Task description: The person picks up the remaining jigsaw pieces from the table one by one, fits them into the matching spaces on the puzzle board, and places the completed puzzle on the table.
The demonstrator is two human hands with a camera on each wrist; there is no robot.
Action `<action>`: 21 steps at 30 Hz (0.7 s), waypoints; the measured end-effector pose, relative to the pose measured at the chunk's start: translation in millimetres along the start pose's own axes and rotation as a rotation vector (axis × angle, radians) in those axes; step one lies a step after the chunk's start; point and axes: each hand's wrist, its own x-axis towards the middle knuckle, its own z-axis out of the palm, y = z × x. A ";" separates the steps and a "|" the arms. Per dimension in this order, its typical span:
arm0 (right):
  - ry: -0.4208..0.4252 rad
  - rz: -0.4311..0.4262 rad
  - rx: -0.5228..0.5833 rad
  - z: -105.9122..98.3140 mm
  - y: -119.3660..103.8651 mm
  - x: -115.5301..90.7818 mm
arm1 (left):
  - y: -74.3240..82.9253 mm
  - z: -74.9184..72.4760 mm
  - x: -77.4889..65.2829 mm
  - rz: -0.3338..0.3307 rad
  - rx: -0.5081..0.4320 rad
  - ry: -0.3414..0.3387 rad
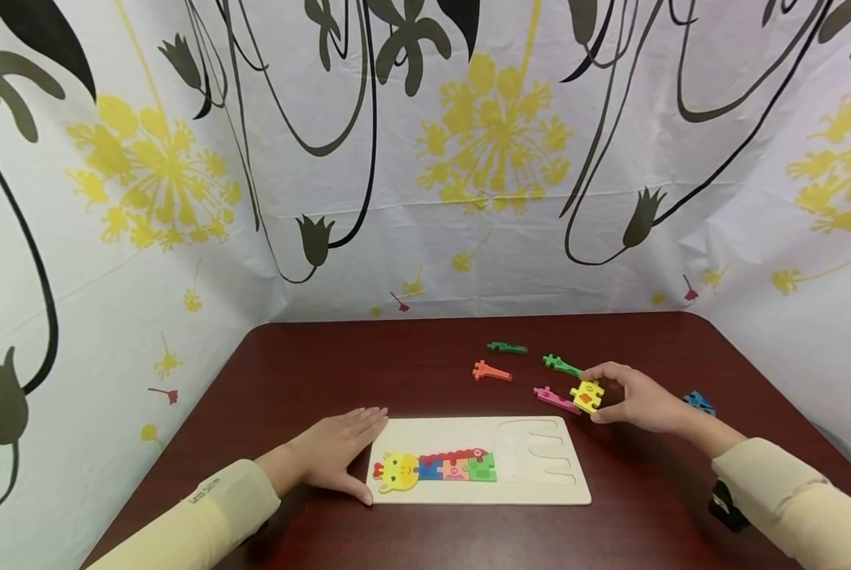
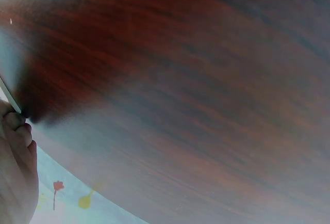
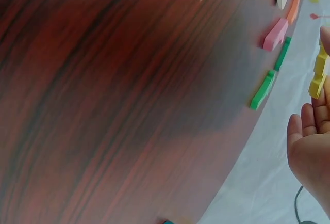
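While the left hand (image 1: pixel 336 453) lies along the left end of a pale puzzle board (image 1: pixel 453 494), seen from the head camera, the right hand (image 1: pixel 642 400) reaches out over the far right of a dark red-brown table (image 1: pixel 311 372). The left fingers are extended, with the thumb spread toward the board's near corner; this hand touches the edge and grips nothing. The right hand pinches a yellow puzzle piece (image 1: pixel 587 396) between thumb and fingers, beyond the board's far right corner. Just beside it, a pink piece (image 1: pixel 555 399) and a green piece (image 1: pixel 562 365) are partly covered by the yellow piece and the fingers. An orange piece (image 1: pixel 491 371) and a second green piece (image 1: pixel 507 347) lie farther left, and a blue piece (image 1: pixel 699 403) sits behind the right wrist. On the board, a giraffe's head and part of its body (yellow, blue, pink, green, with a red strip above) are in place. Both forearms are cut off by the lower edge.

From the left wrist, mostly blurred tabletop shows; the hand is cropped at the left, its fingertips by a sliver of board.

From the right wrist, the hand is cut off at the right, its lower fingers loosely bent. The yellow piece's far side is hidden, and only a blue speck shows at the bottom.
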 end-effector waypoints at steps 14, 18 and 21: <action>-0.065 -0.040 0.008 12.5 -22.7 2.8 | -1.2 -0.4 0.7 0.002 -0.016 0.001; -0.082 -0.038 0.023 16.8 -28.7 4.3 | -1.4 -1.1 1.1 -0.001 -0.022 -0.001; -0.100 -0.050 0.030 20.5 -32.2 5.7 | -1.3 -1.2 0.8 -0.003 -0.027 -0.005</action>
